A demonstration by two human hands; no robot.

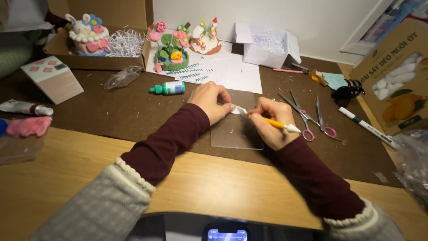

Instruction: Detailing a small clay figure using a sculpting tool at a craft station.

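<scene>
My left hand (210,101) pinches a small white piece of clay (237,110) over a clear plastic sheet (236,131) lying on the brown mat. My right hand (269,122) grips a thin modelling tool (278,125) with a yellow shaft and white end, its tip touching the white clay. Both hands meet at the sheet's top edge. Dark red sleeves cover both forearms.
Two pairs of pink-handled scissors (307,118) lie right of my right hand, a white marker (365,127) beyond them. A green glue bottle (169,88), white papers, clay figures (174,51), a cardboard box (96,33), a white box (265,44) and pink clay (26,126) sit around.
</scene>
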